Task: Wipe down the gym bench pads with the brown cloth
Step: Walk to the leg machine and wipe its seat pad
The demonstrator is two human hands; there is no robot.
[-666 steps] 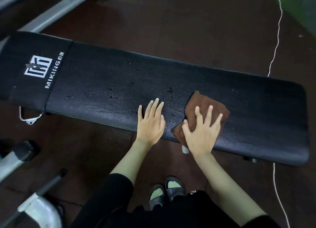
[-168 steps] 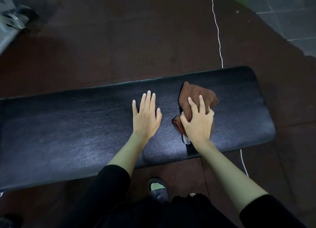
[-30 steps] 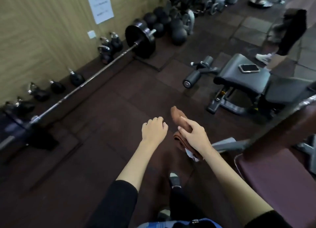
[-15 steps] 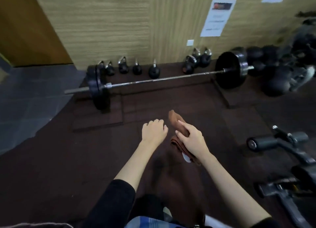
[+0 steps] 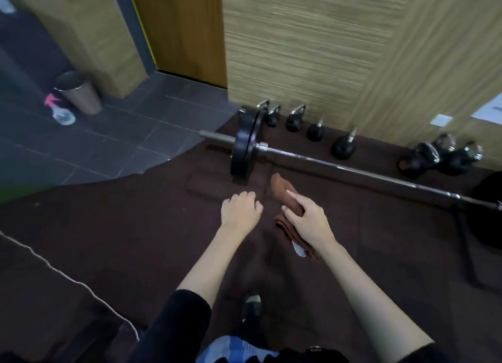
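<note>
Black sleeves end near the elbows (forearms bare), above a blue-and-white patterned garment.

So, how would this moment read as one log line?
right hand: holds brown cloth | left hand: empty, curled | barbell: on floor ahead
</note>
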